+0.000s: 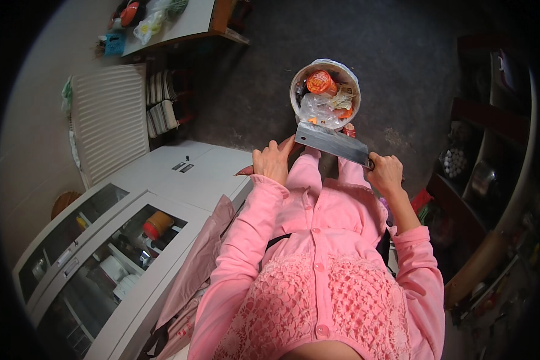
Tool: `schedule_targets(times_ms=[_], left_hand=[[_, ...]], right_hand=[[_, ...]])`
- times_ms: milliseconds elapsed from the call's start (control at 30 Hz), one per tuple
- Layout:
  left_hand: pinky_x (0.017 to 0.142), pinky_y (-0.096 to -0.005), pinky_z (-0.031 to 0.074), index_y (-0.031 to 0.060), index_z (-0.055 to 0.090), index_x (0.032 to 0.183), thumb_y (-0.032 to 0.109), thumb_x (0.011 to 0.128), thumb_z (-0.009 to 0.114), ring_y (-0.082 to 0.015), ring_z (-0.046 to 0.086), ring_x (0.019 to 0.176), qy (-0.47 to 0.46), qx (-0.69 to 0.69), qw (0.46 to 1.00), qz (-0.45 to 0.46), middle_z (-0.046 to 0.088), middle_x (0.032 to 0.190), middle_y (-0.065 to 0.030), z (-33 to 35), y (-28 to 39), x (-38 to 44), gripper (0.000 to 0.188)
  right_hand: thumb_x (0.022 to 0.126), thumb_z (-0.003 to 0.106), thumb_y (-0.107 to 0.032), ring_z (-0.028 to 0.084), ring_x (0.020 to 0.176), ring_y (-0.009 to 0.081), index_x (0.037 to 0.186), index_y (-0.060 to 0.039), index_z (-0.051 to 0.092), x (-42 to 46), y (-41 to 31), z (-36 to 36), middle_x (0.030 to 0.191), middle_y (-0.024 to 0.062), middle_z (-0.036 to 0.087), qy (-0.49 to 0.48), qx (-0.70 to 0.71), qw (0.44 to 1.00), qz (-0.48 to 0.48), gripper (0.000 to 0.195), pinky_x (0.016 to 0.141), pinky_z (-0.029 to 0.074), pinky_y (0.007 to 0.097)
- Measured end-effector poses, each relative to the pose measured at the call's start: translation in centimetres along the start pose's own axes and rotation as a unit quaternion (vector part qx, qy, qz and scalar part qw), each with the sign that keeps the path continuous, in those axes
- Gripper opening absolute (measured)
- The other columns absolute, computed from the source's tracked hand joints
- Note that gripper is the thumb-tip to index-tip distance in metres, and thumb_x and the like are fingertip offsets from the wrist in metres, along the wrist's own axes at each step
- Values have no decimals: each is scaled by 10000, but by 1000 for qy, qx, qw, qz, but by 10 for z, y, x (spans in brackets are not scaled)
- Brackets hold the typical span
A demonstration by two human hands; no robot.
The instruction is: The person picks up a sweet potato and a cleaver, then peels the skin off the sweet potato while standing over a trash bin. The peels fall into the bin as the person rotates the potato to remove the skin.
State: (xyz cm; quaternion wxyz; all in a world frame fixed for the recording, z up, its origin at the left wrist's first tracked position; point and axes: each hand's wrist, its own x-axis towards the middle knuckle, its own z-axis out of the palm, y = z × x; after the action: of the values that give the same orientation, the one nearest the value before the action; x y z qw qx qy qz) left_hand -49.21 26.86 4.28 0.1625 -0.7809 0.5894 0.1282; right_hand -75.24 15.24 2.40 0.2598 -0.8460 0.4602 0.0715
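Observation:
My right hand (pixel 387 173) grips the handle of a broad steel cleaver (pixel 332 143), whose blade spans leftward in front of my knees. My left hand (pixel 271 161) is closed around a reddish, tapered root vegetable (pixel 245 171). Its pointed end shows left of the hand, and my fingers hide most of the rest. The blade's far corner is close to my left fingertips; whether they touch cannot be made out. Just beyond the blade, a round lined waste bin (pixel 294 96) stands on the floor. It holds an orange printed tub (pixel 320 83), clear plastic (pixel 316 108) and orange scraps.
At left lies a white cabinet (pixel 198 173) with glass doors; a pinkish bag (pixel 198 265) hangs beside it. A ridged white panel (pixel 110 121) and striped seats (pixel 162 118) are farther off. A table (pixel 186 20) carries bags. Dark shelves (pixel 490 121) with eggs (pixel 454 163) stand right.

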Motion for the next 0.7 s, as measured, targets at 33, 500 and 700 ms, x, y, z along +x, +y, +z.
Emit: schedule_targets(times_ms=[33,500,700], left_hand=[[631,-383,384,307,452,1272,177,745,682,-216,606,722,-3,-7,1000,1,540,837,-52,1,0,0,589],[654,-375,373,358,417,1327,197,743,695,-227,598,768,-23,-101,995,-4,546,870,-62,-6,-3,-9,667],[688,-341,463,224,365,1380,188,793,676,-218,601,831,-59,-440,894,-57,576,1049,-79,12,-11,-2,665]], right_hand=[[720,566,-155,587,570,309,671,-102,578,-1,0,0,570,147,583,1,-1,1000,2,73,611,425,387],[692,611,-168,609,668,348,738,-101,606,-3,36,9,654,165,613,-9,-43,995,84,81,615,457,456],[709,595,-183,589,630,354,699,-101,585,-7,40,11,634,163,606,31,-12,995,98,84,604,442,453]])
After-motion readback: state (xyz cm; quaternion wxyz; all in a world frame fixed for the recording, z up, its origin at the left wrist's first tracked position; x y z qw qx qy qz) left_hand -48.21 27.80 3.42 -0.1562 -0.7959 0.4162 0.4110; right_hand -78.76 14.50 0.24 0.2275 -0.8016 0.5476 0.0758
